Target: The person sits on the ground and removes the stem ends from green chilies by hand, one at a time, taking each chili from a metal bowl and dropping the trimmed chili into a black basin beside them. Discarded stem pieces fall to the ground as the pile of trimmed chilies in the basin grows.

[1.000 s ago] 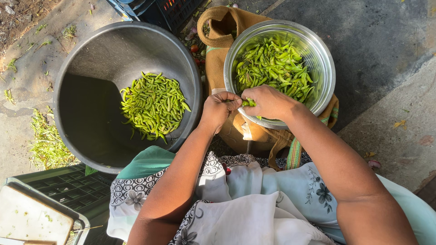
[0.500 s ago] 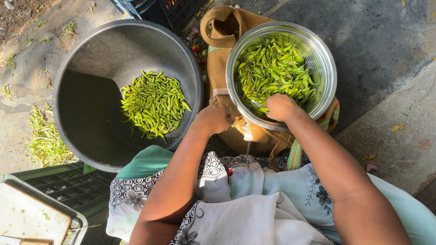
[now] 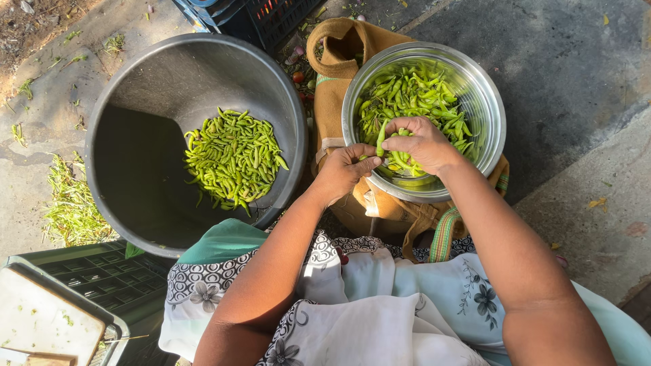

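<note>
A shiny steel bowl [image 3: 489, 102] full of green chillies [image 3: 413, 88] rests on a brown bag [image 3: 336, 61]. My right hand [image 3: 422, 142] reaches into the bowl's near side and grips a bunch of chillies. My left hand [image 3: 344, 171] sits at the bowl's near-left rim, fingers pinched on a chilli next to the right hand. To the left stands a large dark grey tub [image 3: 149, 102] with a heap of green chillies [image 3: 234, 157] on its bottom.
Cut green stems [image 3: 71, 203] litter the concrete left of the tub. A dark plastic crate [image 3: 102, 281] with a pale board [image 3: 41, 318] is at the lower left, another crate [image 3: 264, 17] at the top. My lap is covered in patterned cloth [image 3: 352, 305].
Both hands have moved from the bowl's near rim further into the bowl, and the right hand has closed on a bunch of chillies.
</note>
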